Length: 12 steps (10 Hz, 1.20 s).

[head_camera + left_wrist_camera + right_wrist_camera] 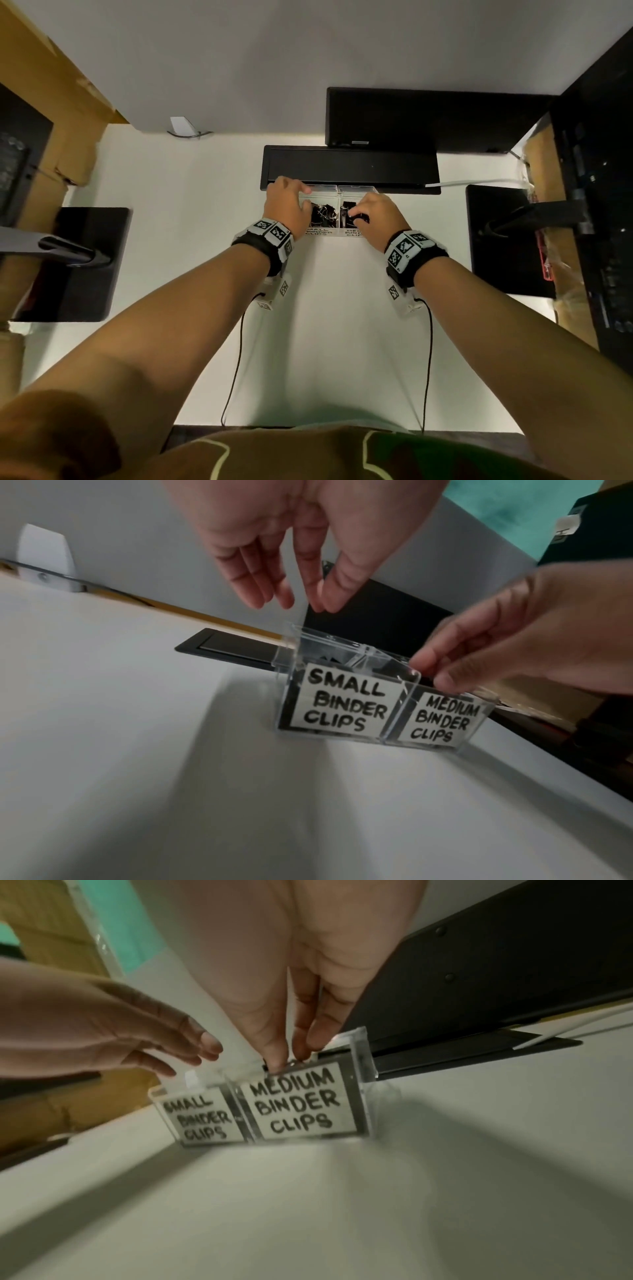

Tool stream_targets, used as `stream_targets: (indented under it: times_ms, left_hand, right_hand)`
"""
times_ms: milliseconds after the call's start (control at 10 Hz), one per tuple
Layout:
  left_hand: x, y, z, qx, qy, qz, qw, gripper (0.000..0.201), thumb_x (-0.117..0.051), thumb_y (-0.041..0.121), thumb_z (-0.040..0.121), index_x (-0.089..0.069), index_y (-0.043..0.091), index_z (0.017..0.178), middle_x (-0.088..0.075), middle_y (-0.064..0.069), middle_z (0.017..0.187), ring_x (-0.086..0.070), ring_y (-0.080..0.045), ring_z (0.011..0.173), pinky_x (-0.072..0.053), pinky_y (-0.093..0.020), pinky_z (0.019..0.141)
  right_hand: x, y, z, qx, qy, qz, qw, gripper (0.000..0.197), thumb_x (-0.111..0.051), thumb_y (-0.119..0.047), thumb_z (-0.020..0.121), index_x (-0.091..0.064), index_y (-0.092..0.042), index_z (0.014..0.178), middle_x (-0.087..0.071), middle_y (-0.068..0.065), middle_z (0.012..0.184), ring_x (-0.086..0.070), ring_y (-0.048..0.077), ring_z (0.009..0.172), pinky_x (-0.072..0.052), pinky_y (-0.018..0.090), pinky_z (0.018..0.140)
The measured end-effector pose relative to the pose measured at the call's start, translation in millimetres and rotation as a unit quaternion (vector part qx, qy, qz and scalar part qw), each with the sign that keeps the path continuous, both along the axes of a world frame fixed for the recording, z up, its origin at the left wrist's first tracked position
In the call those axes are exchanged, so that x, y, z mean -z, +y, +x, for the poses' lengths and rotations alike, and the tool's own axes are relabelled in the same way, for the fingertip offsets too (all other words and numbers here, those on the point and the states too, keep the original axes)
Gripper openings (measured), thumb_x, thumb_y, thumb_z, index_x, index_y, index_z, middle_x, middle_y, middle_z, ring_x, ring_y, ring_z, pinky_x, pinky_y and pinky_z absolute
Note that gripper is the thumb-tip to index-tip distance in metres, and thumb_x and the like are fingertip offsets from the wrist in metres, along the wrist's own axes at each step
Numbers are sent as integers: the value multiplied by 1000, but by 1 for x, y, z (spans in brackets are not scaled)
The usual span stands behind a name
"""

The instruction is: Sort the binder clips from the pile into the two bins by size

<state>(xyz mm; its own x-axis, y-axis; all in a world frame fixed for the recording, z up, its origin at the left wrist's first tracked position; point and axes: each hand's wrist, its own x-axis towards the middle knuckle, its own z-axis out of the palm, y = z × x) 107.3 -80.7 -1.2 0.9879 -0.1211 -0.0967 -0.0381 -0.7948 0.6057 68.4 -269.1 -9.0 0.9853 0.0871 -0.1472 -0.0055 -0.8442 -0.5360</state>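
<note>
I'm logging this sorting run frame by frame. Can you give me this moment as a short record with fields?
small bin: clear, labelled SMALL BINDER CLIPS, holds black clips
medium bin: clear, labelled MEDIUM BINDER CLIPS, touching the small bin's right side
left hand: open above the small bin, holds nothing
right hand: fingertips down in the medium bin, on a black clip
table: white

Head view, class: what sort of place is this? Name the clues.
Probably an office desk: a white desk with a black cable hatch, monitor stand bases, and clear bins labelled for small and medium binder clips.
</note>
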Motion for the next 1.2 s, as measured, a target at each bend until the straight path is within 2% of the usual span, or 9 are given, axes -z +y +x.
stream_targets:
  times_ms: [100,300,400,500,600,700,800,1000,1200]
  left_hand:
    - [4,4,4,-42,61,-11,997,27,-57,20,89,-56,13,115,-44,-13,132,-39,-28,126,-34,-36,106]
    - [1,6,12,-108,169,-113,973,40,-49,31,95,-48,11,129,-59,-9,125,-57,-23,108,-40,-28,89]
    - [-4,1,18,-118,208,-161,958,43,-45,35,96,-45,13,134,-55,-7,132,-54,-22,113,-40,-30,99]
    - [-7,-2,23,-154,202,-234,939,17,-45,31,96,-58,21,101,-59,-5,113,-55,-20,105,-40,-41,108]
    - [-7,0,25,-195,185,-300,915,14,-45,24,93,-53,29,84,-67,-1,107,-58,-16,103,-41,-46,106]
    - [-3,6,25,-202,156,-306,917,14,-45,20,91,-57,25,95,-68,-4,114,-60,-18,109,-44,-41,103]
    - [2,9,18,-185,132,-287,930,25,-54,5,87,-59,13,110,-64,-4,104,-58,-16,91,-47,-25,87]
    - [22,12,0,-141,150,-192,960,26,-61,12,88,-56,17,113,-59,0,95,-58,-16,71,-48,-23,60]
    - [14,15,1,-133,132,-157,970,30,-56,19,92,-52,18,122,-63,-3,107,-61,-15,78,-48,-26,69]
  right_hand:
    - [1,1,2,-6,2,15,1000,23,-53,-7,90,-71,-9,105,-61,10,107,-54,23,105,-43,28,92]
    - [-9,-21,15,225,-9,119,967,22,-52,-20,92,-70,-7,89,-60,9,99,-57,19,88,-45,28,82]
    - [-6,-23,23,249,153,84,953,51,-33,-42,98,-59,-6,73,-55,12,81,-51,25,77,-36,31,76]
    - [-3,-21,27,269,215,122,931,62,-20,-54,97,-57,-11,71,-55,4,73,-51,19,68,-36,28,75]
    - [-4,-22,27,323,199,297,876,53,-24,-54,97,-58,-21,75,-49,-4,70,-45,9,59,-39,25,57]
    - [-8,-28,20,317,171,351,865,55,-22,-49,99,-60,-15,120,-55,-2,99,-50,9,81,-44,22,66]
    - [-8,-30,4,301,142,338,880,48,-32,-47,98,-62,-16,118,-57,-1,111,-53,16,98,-49,22,73]
    - [17,-23,-22,225,62,224,946,20,-65,-20,85,-64,-24,104,-60,0,118,-61,22,102,-51,38,93]
    - [14,-18,-15,213,33,192,958,19,-63,-19,86,-64,-21,106,-60,3,120,-58,19,101,-45,26,86]
